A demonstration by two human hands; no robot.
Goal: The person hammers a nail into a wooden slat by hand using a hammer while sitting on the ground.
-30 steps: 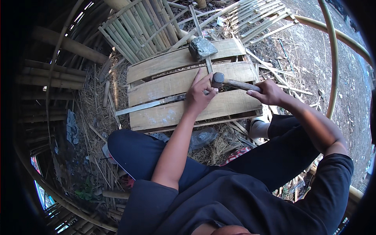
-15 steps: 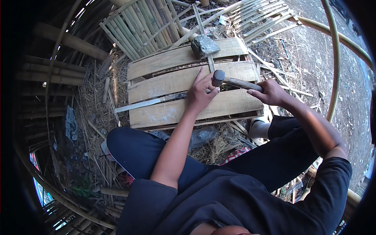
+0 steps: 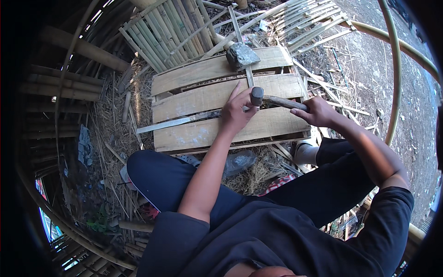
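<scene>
A hammer (image 3: 281,101) with a dark blocky head and a wooden handle is in my right hand (image 3: 317,112), closed round the handle's end. Its head hangs right above the fingers of my left hand (image 3: 237,110), over the low wooden plank table (image 3: 184,107). My left thumb and fingers are pinched together while one finger points away; the hammer head hides what they hold, if anything. One thin strip (image 3: 249,76) runs from the far side, under a grey stone (image 3: 242,56), to my left fingers. Another flat strip (image 3: 173,122) lies crosswise, its right end by my left hand.
A bamboo slat panel (image 3: 168,34) leans beyond the table, and a second slatted frame (image 3: 314,23) lies at the far right. Bamboo poles (image 3: 395,69) curve along the right. Straw and bamboo scraps cover the ground; a clear plastic bag (image 3: 240,161) lies near my legs.
The hammer head has dipped slightly toward me by my left fingers. Both hands keep nearly the same place and grip; the stone and strips lie as before.
</scene>
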